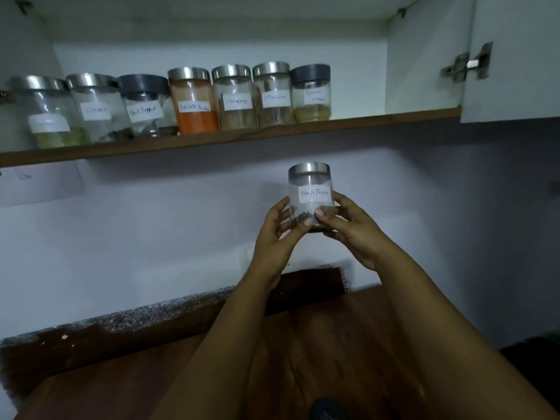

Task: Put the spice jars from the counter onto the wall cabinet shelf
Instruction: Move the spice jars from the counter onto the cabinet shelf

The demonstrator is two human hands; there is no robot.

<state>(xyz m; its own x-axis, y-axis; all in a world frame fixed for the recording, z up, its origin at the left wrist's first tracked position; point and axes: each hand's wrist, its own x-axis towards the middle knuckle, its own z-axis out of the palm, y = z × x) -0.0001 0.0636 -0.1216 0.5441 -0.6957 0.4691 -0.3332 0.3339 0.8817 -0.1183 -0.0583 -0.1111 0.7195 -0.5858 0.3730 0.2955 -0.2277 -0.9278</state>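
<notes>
A clear glass jar (310, 189) with a steel lid and a white "Black Pepper" label is held upright between both hands, below the shelf and in front of the wall. My left hand (277, 237) grips its left side, my right hand (351, 228) its right side and base. A few dark peppercorns lie at the jar's bottom. Above, the wooden cabinet shelf (378, 121) carries a row of several labelled jars, among them a red chilli powder jar (194, 101) and a dark-lidded jar (312, 92) at the row's right end.
To the right of the last jar the shelf has bare room up to the cabinet side wall (424, 62). The open cabinet door (515, 56) with its hinge (468, 66) hangs at the upper right. A wooden counter (121, 386) lies below, and a dark object (327, 409) at the bottom edge.
</notes>
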